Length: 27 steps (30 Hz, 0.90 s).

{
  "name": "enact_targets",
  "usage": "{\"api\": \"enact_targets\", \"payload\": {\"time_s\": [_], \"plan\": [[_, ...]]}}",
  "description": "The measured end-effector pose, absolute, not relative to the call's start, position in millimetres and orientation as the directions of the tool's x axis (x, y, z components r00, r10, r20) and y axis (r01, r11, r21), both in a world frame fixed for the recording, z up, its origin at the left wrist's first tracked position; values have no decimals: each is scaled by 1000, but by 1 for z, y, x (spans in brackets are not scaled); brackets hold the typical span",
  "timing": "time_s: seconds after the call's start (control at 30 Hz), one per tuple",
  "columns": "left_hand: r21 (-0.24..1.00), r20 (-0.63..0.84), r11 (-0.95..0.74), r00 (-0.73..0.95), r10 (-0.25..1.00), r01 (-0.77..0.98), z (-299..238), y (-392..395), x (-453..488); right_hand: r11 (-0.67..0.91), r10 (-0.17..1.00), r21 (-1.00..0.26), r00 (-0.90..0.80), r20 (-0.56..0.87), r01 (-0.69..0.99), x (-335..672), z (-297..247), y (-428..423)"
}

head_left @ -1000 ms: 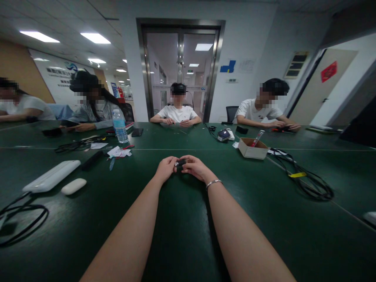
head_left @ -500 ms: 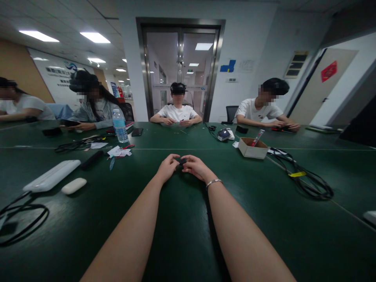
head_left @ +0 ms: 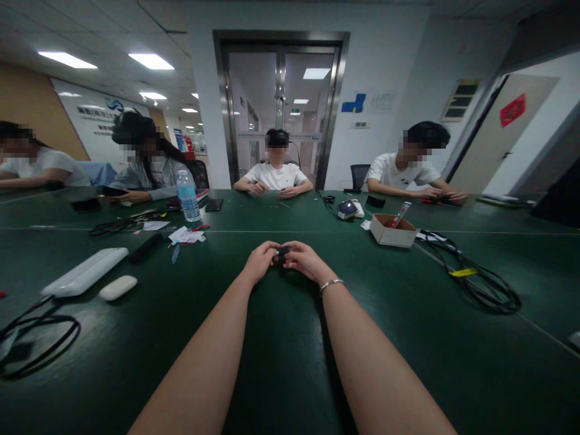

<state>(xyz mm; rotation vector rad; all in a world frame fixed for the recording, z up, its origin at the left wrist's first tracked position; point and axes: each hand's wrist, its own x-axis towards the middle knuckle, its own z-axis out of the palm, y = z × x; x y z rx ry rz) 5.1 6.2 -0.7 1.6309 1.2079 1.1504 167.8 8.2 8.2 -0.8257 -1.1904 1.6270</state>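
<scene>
Out over the middle of the green table [head_left: 290, 338], my left hand [head_left: 261, 263] and my right hand [head_left: 304, 260] meet fingertip to fingertip. Between them is a small black object [head_left: 283, 249] with a bit of silvery metal at its left end; its kind is too small to make out. The fingers of my right hand pinch its dark body. My left hand's fingers are closed at the metal end. Fingers cover part of it. A silver bracelet [head_left: 332, 286] circles my right wrist.
On the left lie a white power bank [head_left: 86, 273], a white oval case [head_left: 118, 288] and black cables. A water bottle [head_left: 188, 196] stands farther back. To the right are a small cardboard box [head_left: 392, 232] and a coiled cable [head_left: 489, 290]. Several people sit around the table.
My hands have drawn slightly closer together around the small black object, and more metal shows at its left end. The whole view has shifted slightly.
</scene>
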Motion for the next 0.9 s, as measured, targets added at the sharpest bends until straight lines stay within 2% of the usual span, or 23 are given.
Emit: {"api": "enact_targets", "payload": {"time_s": [0.33, 0.53, 0.9], "plan": [[910, 254, -286, 142, 957, 300, 0, 3, 5, -99, 946, -957, -325, -5, -272, 167, 9, 7], [922, 235, -271, 157, 959, 277, -1, 4, 5, -95, 944, -961, -330, -4, -261, 167, 9, 8], [901, 232, -267, 141, 962, 341, -4, 10, 3, -96, 948, -962, -318, -10, -257, 166, 9, 8]]}}
